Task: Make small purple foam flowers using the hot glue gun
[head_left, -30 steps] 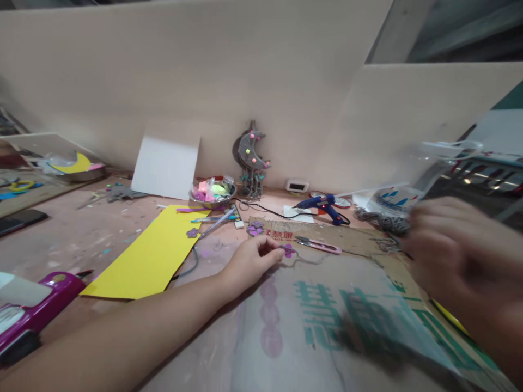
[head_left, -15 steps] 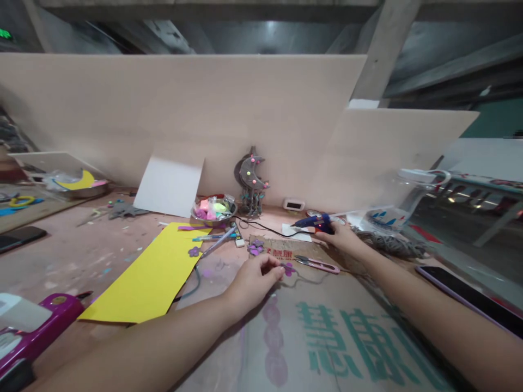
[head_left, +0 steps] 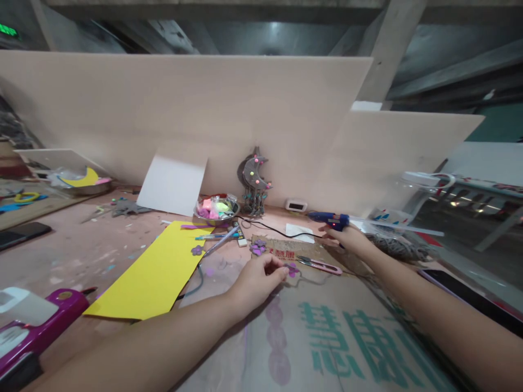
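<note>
My right hand [head_left: 347, 239] is wrapped around the handle of a blue hot glue gun [head_left: 329, 219], raised off the table with its nozzle to the left. A long clear glue stick [head_left: 400, 227] sticks out of its back. My left hand [head_left: 257, 280] rests low over the cardboard, thumb and forefinger pinched at the edge of a small purple flower [head_left: 291, 270]. Grey yarn [head_left: 312, 281] trails from near that flower. Purple-handled thread snips [head_left: 321, 265] lie just beyond it. Another purple flower cluster [head_left: 258, 247] sits at the cardboard scrap's left end.
Yellow card [head_left: 151, 277] lies left, with pens [head_left: 220, 241] at its edge. Behind are a bowl of colourful clay [head_left: 216, 209], a grey moon ornament [head_left: 254, 174] and a white paper piece [head_left: 299, 233]. A phone [head_left: 469, 296], grey yarn bundle [head_left: 398, 247] and plastic jug [head_left: 420, 190] stand right.
My right hand has lifted the glue gun off the white paper and moved it slightly right, levelling it. My left hand stays at the purple flower. The view has shifted a little.
</note>
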Motion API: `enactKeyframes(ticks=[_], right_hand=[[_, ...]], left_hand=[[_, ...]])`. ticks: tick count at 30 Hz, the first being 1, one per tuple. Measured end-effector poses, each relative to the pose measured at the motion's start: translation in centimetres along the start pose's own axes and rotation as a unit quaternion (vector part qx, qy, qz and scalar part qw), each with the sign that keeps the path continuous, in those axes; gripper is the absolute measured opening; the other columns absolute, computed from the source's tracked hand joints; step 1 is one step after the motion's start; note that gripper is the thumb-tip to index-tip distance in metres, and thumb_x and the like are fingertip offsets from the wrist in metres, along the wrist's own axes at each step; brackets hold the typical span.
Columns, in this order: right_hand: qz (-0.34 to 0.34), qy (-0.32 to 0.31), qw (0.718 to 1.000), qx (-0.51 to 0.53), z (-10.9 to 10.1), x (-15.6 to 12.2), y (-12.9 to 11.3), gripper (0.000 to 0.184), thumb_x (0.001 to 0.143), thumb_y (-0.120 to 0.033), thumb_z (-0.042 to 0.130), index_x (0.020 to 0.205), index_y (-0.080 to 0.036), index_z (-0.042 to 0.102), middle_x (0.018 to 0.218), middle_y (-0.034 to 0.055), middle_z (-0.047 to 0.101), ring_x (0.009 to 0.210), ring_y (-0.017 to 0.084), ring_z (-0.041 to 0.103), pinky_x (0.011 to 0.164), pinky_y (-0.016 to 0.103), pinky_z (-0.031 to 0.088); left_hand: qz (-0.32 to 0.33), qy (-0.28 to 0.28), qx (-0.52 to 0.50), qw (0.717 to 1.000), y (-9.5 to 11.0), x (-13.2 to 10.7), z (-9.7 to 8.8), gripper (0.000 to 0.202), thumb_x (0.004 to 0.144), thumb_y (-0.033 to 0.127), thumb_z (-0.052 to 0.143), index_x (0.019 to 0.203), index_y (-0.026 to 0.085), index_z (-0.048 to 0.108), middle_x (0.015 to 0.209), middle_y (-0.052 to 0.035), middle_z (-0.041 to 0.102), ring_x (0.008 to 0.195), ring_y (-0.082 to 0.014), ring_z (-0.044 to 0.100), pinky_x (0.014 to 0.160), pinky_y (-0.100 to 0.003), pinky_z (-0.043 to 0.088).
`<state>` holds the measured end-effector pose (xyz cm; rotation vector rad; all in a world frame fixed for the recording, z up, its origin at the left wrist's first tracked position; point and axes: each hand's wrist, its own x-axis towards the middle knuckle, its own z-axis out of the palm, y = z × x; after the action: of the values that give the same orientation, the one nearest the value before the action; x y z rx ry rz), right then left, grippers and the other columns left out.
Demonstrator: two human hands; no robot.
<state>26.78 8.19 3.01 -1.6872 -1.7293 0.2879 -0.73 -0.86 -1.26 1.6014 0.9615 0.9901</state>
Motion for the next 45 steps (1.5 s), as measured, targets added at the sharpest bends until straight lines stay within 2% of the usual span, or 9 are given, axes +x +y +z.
enactKeyframes(ticks=[3, 6, 10, 16, 18, 24, 31, 36, 45], right_hand=[[-0.012, -0.026, 0.999, 0.038, -0.6, -1.6, -1.7, 0.028, 0.078, -0.036, 0.051, 0.09, -0.016, 0.066, 0.093, 0.0101, 0.071, 0.071, 0.019, 0.068, 0.062, 0.028, 0.053], [-0.006, -0.025, 0.999, 0.036, -0.7, -3.9, -2.8, 0.034, 0.078, -0.045, 0.053, 0.089, -0.016, 0.065, 0.082, 0.0092, 0.072, 0.073, 0.022, 0.068, 0.064, 0.031, 0.052], [-0.031, -0.039, 0.999, 0.011, -0.3, -7.2, -3.4, 0.035, 0.079, -0.05, 0.051, 0.071, -0.019, 0.066, 0.066, 0.0044, 0.07, 0.067, 0.022, 0.066, 0.062, 0.033, 0.053], [-0.051, -0.045, 0.996, 0.054, 0.7, -10.4, -3.1, 0.027, 0.08, -0.046, 0.052, 0.083, -0.027, 0.07, 0.087, 0.0017, 0.073, 0.084, 0.026, 0.068, 0.076, 0.038, 0.055], [-0.064, -0.047, 0.995, 0.051, 0.9, -10.9, -2.8, 0.026, 0.079, -0.047, 0.054, 0.087, -0.028, 0.07, 0.09, 0.0015, 0.073, 0.086, 0.027, 0.068, 0.077, 0.038, 0.056], [-0.1, -0.062, 0.991, 0.068, 0.9, -11.5, -3.7, 0.026, 0.075, -0.05, 0.056, 0.072, -0.026, 0.067, 0.067, 0.0029, 0.071, 0.062, 0.024, 0.068, 0.053, 0.032, 0.057], [-0.104, -0.087, 0.986, 0.095, 0.7, -11.7, -4.8, 0.023, 0.077, -0.045, 0.056, 0.082, -0.025, 0.066, 0.079, 0.0049, 0.072, 0.074, 0.024, 0.068, 0.066, 0.034, 0.057], [-0.112, -0.098, 0.987, 0.063, 0.8, -11.8, -4.5, 0.02, 0.076, -0.042, 0.057, 0.071, -0.024, 0.065, 0.067, 0.003, 0.068, 0.061, 0.022, 0.065, 0.054, 0.032, 0.054], [-0.083, -0.082, 0.992, 0.043, 1.0, -11.7, -4.4, 0.021, 0.07, -0.043, 0.059, 0.068, -0.022, 0.061, 0.063, 0.0018, 0.064, 0.058, 0.02, 0.062, 0.052, 0.029, 0.052]], left_hand=[[0.003, 0.002, 0.006, 1.0, 0.0, 0.0, 0.0, 0.019, 0.076, 0.035, 0.055, 0.074, 0.016, 0.055, 0.066, 0.0009, 0.056, 0.063, -0.0124, 0.051, 0.058, -0.023, 0.037], [0.002, 0.006, 0.012, 1.0, 0.3, 0.0, 0.0, 0.019, 0.076, 0.034, 0.054, 0.073, 0.016, 0.054, 0.065, 0.001, 0.055, 0.063, -0.0122, 0.05, 0.059, -0.023, 0.037], [-0.009, 0.028, 0.026, 0.999, 0.8, -0.1, -0.2, 0.019, 0.076, 0.034, 0.054, 0.073, 0.016, 0.054, 0.064, 0.0013, 0.054, 0.061, -0.0119, 0.049, 0.057, -0.023, 0.038], [-0.017, 0.039, 0.013, 0.999, 0.7, 0.1, -0.2, 0.02, 0.075, 0.036, 0.056, 0.074, 0.016, 0.055, 0.065, 0.0011, 0.056, 0.061, -0.0119, 0.05, 0.056, -0.022, 0.039], [-0.024, 0.044, 0.014, 0.999, 0.6, 0.2, -0.2, 0.021, 0.075, 0.037, 0.056, 0.075, 0.016, 0.055, 0.065, 0.0011, 0.056, 0.059, -0.0117, 0.051, 0.055, -0.022, 0.039], [-0.024, 0.059, 0.027, 0.998, 0.4, 0.3, -0.4, 0.02, 0.077, 0.036, 0.055, 0.078, 0.015, 0.057, 0.068, 0.0002, 0.058, 0.063, -0.0119, 0.052, 0.057, -0.022, 0.038], [-0.016, 0.053, 0.035, 0.998, 0.5, 0.1, -0.5, 0.02, 0.078, 0.035, 0.055, 0.078, 0.015, 0.057, 0.071, -0.0005, 0.059, 0.066, -0.0119, 0.053, 0.06, -0.022, 0.04], [-0.011, 0.054, 0.034, 0.998, 0.7, 0.0, -0.5, 0.019, 0.077, 0.034, 0.056, 0.079, 0.015, 0.058, 0.072, -0.0012, 0.061, 0.067, -0.0132, 0.055, 0.061, -0.023, 0.041], [-0.006, 0.079, 0.043, 0.996, 0.8, 0.0, -0.6, 0.018, 0.077, 0.034, 0.055, 0.077, 0.016, 0.058, 0.073, -0.0011, 0.062, 0.068, -0.0137, 0.057, 0.063, -0.024, 0.042]])
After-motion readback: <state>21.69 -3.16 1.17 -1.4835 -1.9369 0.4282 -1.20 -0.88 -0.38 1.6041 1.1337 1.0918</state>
